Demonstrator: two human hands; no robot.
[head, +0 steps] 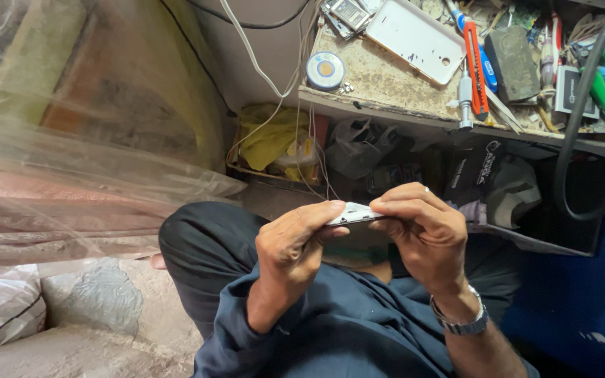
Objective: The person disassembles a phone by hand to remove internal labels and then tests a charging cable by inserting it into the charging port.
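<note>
Phone [353, 213] pinched between both hands — left [290, 246], right [425, 234] — above lap
</note>
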